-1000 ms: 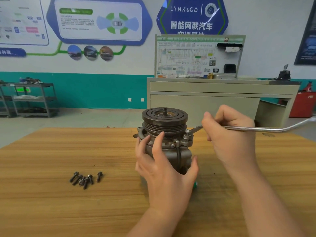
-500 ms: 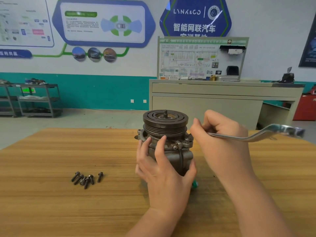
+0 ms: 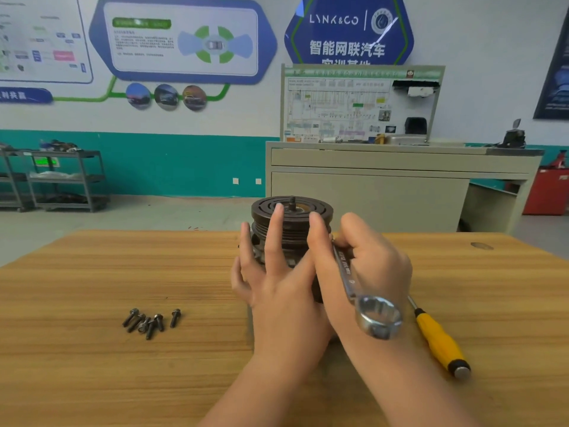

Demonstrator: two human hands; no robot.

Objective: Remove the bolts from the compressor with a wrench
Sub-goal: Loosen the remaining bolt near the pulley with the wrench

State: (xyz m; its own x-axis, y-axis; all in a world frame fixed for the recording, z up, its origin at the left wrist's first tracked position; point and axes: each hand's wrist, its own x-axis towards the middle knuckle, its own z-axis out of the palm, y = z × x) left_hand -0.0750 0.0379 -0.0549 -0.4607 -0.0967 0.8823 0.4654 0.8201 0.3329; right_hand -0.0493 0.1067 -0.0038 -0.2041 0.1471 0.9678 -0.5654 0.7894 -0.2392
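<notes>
The compressor (image 3: pixel 308 211) stands upright on the wooden table (image 3: pixel 92 272), its dark grooved pulley on top. My left hand (image 3: pixel 277 282) rests against its near side, fingers spread and straight up the pulley. My right hand (image 3: pixel 378 266) grips the silver wrench (image 3: pixel 378 317) by its shank, right beside the compressor. The wrench's ring end points back toward me over my wrist, and its other end is hidden at the compressor's right flange. Several loose dark bolts (image 3: pixel 147 322) lie in a cluster on the table to the left.
A yellow-handled screwdriver (image 3: pixel 440 340) lies on the table just right of my right forearm. Behind the table stand a beige cabinet (image 3: pixel 369 186) with a training board, and a metal shelf trolley (image 3: pixel 61 180) far left.
The wrench swung round from pointing right to pointing toward me. My left hand slid up from gripping the compressor body to lie with straight fingers on the pulley. The screwdriver came into view.
</notes>
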